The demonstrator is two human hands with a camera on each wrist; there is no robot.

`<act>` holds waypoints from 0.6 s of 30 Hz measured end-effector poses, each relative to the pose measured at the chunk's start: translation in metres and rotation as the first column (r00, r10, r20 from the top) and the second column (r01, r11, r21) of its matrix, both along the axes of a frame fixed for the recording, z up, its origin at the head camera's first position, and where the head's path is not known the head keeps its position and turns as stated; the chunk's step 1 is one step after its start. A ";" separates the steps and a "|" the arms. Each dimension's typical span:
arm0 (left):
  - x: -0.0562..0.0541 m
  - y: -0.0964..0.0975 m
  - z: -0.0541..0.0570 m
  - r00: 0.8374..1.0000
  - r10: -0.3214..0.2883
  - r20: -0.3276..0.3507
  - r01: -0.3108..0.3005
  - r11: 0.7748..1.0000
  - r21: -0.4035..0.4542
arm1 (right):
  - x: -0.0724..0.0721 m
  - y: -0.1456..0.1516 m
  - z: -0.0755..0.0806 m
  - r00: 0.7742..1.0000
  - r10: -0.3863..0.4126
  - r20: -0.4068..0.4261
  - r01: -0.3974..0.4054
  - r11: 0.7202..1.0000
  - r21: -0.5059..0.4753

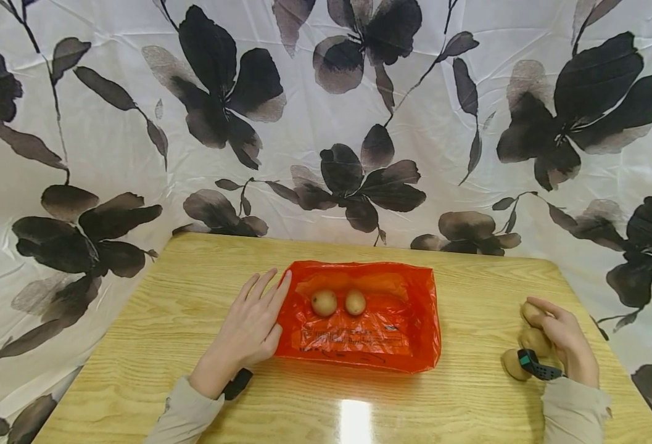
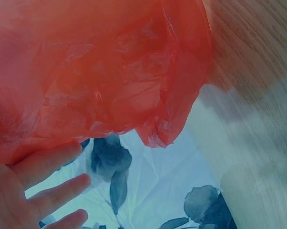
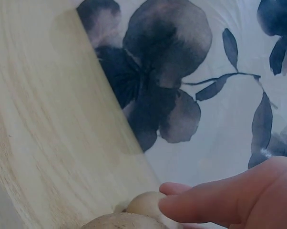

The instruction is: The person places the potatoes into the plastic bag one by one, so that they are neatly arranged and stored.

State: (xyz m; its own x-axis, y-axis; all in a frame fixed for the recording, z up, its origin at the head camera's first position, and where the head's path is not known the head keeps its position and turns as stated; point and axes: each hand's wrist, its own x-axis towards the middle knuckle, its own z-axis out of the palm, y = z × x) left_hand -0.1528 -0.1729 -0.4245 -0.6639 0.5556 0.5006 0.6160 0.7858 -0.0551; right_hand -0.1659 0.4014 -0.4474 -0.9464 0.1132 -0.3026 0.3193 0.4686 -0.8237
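Note:
A red plastic bag (image 1: 353, 361) stands with its mouth spread wide in the middle of the table, two potatoes (image 1: 324, 303) lying inside. My left hand (image 1: 253, 327) rests against the bag's left side, fingers straight; the left wrist view shows these fingers (image 2: 53, 164) beside the red plastic. At the right, three potatoes form a row near the table's edge. My right hand (image 1: 567, 336) reaches over them and grips the farthest potato (image 1: 532, 313) between thumb and fingers. The middle potato (image 1: 534, 341) and the nearest potato (image 1: 514, 365) lie under the wrist strap, partly covered.
The wood-grain table (image 1: 203, 271) ends at a back edge against a white cloth (image 1: 303, 123) printed with dark flowers. A black strap device (image 1: 536, 365) sits on the right wrist, another device (image 1: 238, 383) on the left. Light glares off the table's front.

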 end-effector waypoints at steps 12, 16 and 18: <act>0.000 0.000 0.001 1.000 -0.002 -0.006 0.002 1.000 0.003 | 0.000 0.001 -0.004 0.995 -0.095 -0.010 0.095 0.995 -0.008; 0.000 0.000 0.001 1.000 -0.001 -0.004 0.001 1.000 0.001 | 0.001 -0.001 -0.004 0.993 -0.116 -0.018 0.117 0.993 0.012; 0.001 0.000 0.001 1.000 -0.001 -0.003 0.001 1.000 0.000 | 0.002 -0.002 -0.004 0.991 -0.126 -0.035 0.127 0.992 0.026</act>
